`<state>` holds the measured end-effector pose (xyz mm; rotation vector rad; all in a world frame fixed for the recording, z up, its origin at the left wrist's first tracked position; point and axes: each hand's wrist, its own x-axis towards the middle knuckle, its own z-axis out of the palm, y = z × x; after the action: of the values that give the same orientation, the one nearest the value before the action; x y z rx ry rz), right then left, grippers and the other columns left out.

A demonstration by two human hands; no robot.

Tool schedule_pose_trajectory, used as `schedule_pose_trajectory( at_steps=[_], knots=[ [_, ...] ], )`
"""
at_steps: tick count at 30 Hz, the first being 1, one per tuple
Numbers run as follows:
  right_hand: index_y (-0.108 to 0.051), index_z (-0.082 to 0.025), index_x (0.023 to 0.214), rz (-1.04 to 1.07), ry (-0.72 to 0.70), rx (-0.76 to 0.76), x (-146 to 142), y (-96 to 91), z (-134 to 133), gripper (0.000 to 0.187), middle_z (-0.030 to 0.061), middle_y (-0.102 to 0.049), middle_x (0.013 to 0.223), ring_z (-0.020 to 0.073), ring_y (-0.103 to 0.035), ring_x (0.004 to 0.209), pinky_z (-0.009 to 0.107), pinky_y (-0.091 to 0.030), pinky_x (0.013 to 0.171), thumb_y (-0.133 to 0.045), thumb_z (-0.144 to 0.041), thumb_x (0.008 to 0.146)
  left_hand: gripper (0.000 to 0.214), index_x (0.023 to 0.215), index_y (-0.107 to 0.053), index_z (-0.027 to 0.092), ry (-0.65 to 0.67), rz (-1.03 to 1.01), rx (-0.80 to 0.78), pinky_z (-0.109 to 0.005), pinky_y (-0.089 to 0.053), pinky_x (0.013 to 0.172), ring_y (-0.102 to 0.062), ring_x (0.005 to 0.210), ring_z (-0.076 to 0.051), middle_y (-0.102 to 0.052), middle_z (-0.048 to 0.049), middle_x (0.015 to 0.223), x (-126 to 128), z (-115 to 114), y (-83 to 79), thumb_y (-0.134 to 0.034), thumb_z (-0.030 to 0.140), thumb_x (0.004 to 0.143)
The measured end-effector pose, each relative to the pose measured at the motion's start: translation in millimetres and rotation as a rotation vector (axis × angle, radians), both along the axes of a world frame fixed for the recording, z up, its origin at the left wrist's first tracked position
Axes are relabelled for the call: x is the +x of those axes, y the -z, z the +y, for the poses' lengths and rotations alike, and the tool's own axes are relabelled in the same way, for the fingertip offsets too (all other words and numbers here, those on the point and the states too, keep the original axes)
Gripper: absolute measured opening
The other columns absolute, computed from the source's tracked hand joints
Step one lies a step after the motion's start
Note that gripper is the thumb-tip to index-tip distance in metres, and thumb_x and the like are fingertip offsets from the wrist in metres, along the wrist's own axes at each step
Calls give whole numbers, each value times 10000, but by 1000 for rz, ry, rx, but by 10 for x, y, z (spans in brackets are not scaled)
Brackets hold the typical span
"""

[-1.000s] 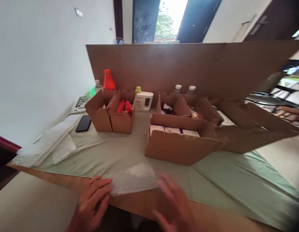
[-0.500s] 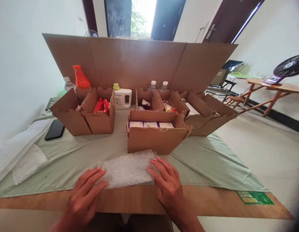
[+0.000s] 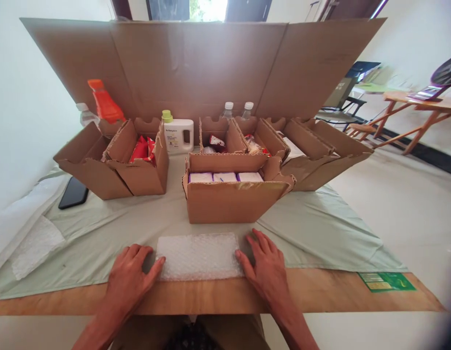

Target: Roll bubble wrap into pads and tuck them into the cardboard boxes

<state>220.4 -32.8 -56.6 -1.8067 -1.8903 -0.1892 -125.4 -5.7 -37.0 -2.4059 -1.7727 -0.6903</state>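
Note:
A folded strip of bubble wrap lies flat near the table's front edge, partly on the green cloth and partly on the bare wood. My left hand rests at its left end with the thumb at the border and the fingers spread. At the right end sits my right hand, its thumb against the edge and fingers apart. Neither hand grips anything. Just behind the wrap stands a cardboard box holding three white packs with purple edges.
More cardboard boxes stand left and right, some with red packets. Behind them are a white jug, an orange bottle and a tall cardboard panel. A phone and loose bubble wrap lie at left.
The bubble wrap has been straightened from a slant to lie parallel with the table edge. My hands have moved slightly apart, and the view has tilted down.

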Motion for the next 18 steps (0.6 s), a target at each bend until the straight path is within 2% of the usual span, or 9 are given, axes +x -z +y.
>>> schedule_pose_trajectory(
  at_steps=[2,4,6,8,11,13,15,16,18],
  knots=[
    [-689,-98,1147,-42,16,-5,-101,24,75,375,253,-661,1300,431,-597,1199,591,-497,910,-570,-395,950,336,871,-670,187,-47,29,-49,-483,-546,753,-642,785,-317,-675,-92,818,138,51,27,-558,502,909],
    [-697,-143,1056,-28,-17,11,-201,37,84,253,210,-681,1291,394,-617,1187,553,-509,907,-551,-323,954,281,824,-648,196,-61,-8,-119,-481,-547,769,-643,798,-318,-676,-99,819,246,57,57,-532,441,898],
    [-680,-188,918,49,-79,43,-273,24,49,182,160,-701,1276,352,-643,1165,505,-525,895,-511,-244,955,237,808,-626,212,-61,-121,-181,-453,-553,780,-657,812,-297,-691,-101,859,314,35,91,-499,397,884],
    [-657,-208,870,181,-124,59,-300,-4,-9,190,130,-735,1205,304,-689,1079,447,-553,857,-492,-224,963,222,801,-605,231,-75,-280,-246,-397,-559,725,-673,780,-264,-706,-85,881,348,2,121,-510,421,863],
    [-663,-220,977,442,-110,-11,-270,-38,-110,165,76,-773,935,214,-734,812,315,-587,715,-512,-285,989,283,870,-613,241,-117,-565,-369,-326,-550,646,-679,705,-225,-703,-30,795,365,-52,123,-568,519,850],
    [-660,-215,1095,591,-95,-82,-239,-54,-170,197,63,-771,905,193,-743,778,269,-594,695,-537,-325,987,449,1129,-629,219,-137,-762,-429,-304,-560,680,-674,687,-203,-678,8,727,375,-98,72,-585,579,863],
    [-629,-210,1249,698,-85,-136,-220,-96,-212,308,61,-770,947,185,-748,812,256,-601,742,-555,-340,979,661,1394,-522,199,-143,-904,-456,-275,-562,717,-668,695,-175,-674,27,728,385,-156,-21,-590,610,880],
    [-603,-215,1319,736,-80,-154,-212,-140,-223,367,50,-764,940,178,-744,809,255,-600,760,-563,-343,978,701,1442,-495,205,-144,-943,-459,-256,-559,703,-663,686,-164,-674,31,725,386,-185,-79,-596,616,884],
    [-592,-243,1366,782,-88,-151,-185,-291,-219,402,30,-752,907,165,-727,770,248,-596,759,-579,-350,978,641,1393,-573,243,-161,-992,-424,-228,-559,667,-676,699,-158,-691,28,733,380,-234,-212,-625,620,878]
  ],
)
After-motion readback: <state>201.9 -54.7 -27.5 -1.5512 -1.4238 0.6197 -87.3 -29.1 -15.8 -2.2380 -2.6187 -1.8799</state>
